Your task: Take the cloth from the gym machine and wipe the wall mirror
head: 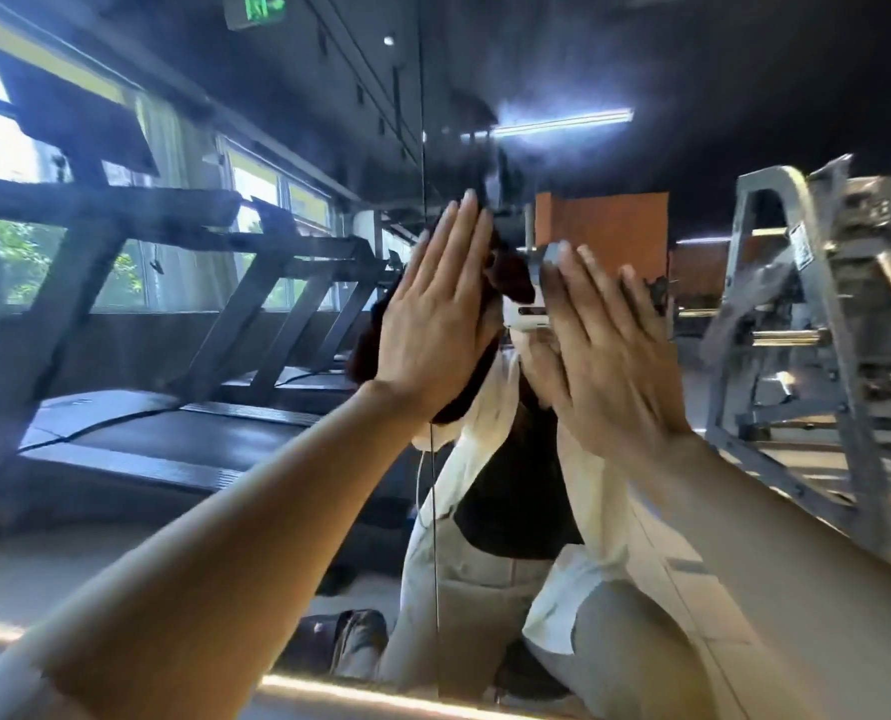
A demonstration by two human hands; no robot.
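The wall mirror (pixel 235 459) fills nearly the whole view, with a vertical panel seam (pixel 434 537) down its middle. My left hand (pixel 433 319) lies flat with straight fingers and presses a dark brown cloth (pixel 508 283) against the glass just beside the seam. The cloth shows above, left of and below the palm. My right hand (pixel 609 356) is raised next to it, fingers straight, flat against or very near the mirror, and holds nothing. Between my arms I see my own reflection in a white shirt (pixel 490 563).
Reflected in the mirror are a row of black treadmills (pixel 173 418) by windows on the left and a grey weight machine (pixel 817 324) on the right. A lit strip (pixel 360 691) runs along the mirror's bottom edge at the floor.
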